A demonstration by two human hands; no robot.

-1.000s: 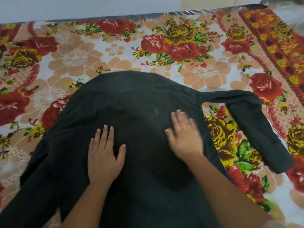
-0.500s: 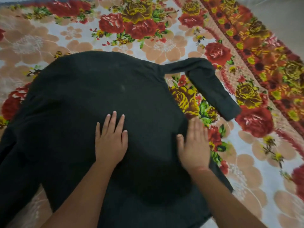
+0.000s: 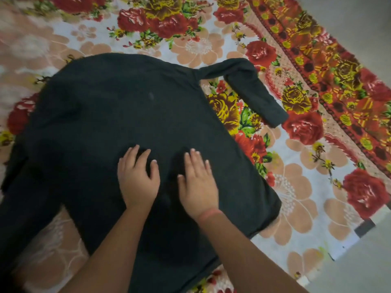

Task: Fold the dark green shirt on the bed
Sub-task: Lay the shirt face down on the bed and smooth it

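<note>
The left hand (image 3: 137, 178) and right hand (image 3: 197, 183) press flat on the dark green shirt (image 3: 105, 115), gripping nothing; its sleeve (image 3: 250, 89) lies ahead, nearer the right hand.

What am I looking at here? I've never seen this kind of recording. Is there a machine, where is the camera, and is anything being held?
There is no machine: a person is working with two bare hands. The picture comes from a wide-angle camera worn on the person's head, looking forward and down, so both forearms enter from the bottom edge. A floral bedsheet covers the bed, and the dark green shirt is spread on it, looking almost black. One sleeve lies out to the right, bent back across the sheet. The left hand and right hand rest palm-down, side by side, on the middle of the shirt. Neither hand grips or lifts anything. The left hand's fingers look slightly bent, and the right hand's look straighter. A reddish band circles the right wrist. Bare floor shows at the lower right.
</note>
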